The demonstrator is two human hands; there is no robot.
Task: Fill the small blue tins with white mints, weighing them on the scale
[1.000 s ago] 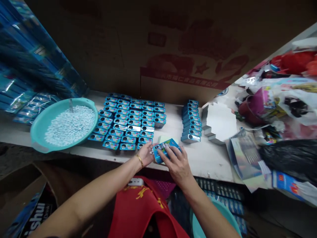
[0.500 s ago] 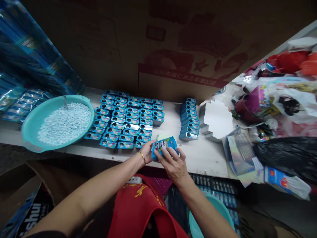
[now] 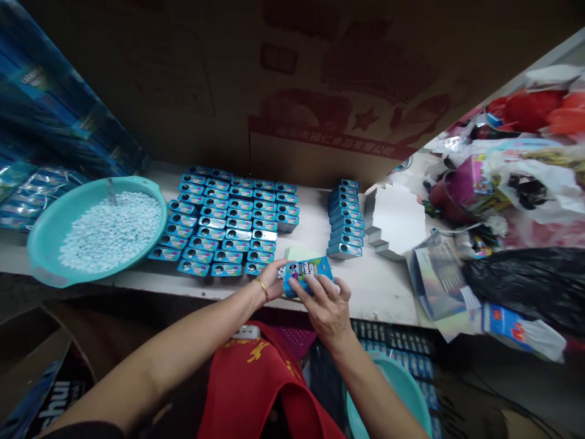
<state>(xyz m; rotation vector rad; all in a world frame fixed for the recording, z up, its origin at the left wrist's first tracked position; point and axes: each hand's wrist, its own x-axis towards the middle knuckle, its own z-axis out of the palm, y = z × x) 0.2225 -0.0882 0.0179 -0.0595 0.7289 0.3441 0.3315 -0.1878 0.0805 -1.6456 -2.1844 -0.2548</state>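
My right hand point(image 3: 331, 308) is closed round a blue printed candy box point(image 3: 308, 274), which lies nearly flat above the table's front edge. Against the box's left end, my left hand point(image 3: 273, 280) is cupped, with a few pale candies point(image 3: 280, 272) showing in it. Part of its fingers is hidden by the box. Just behind the hands lies a pale green pad point(image 3: 299, 251). Several rows of similar blue boxes point(image 3: 227, 233) stand upright to the left, round dark openings on their tops. Another column of blue boxes point(image 3: 346, 222) stands to the right.
A turquoise basin point(image 3: 43, 247) of pale candies sits at the left. White folded cartons point(image 3: 397, 213) are right of the box column. A large cardboard carton point(image 3: 192, 134) walls the back. Plastic bags point(image 3: 525, 286) clutter the right; another turquoise basin point(image 3: 414, 396) is below the table.
The box in my right hand has shifted slightly right and turned flatter, and pale candies now show at its left end in my left hand. The view has shifted a little.
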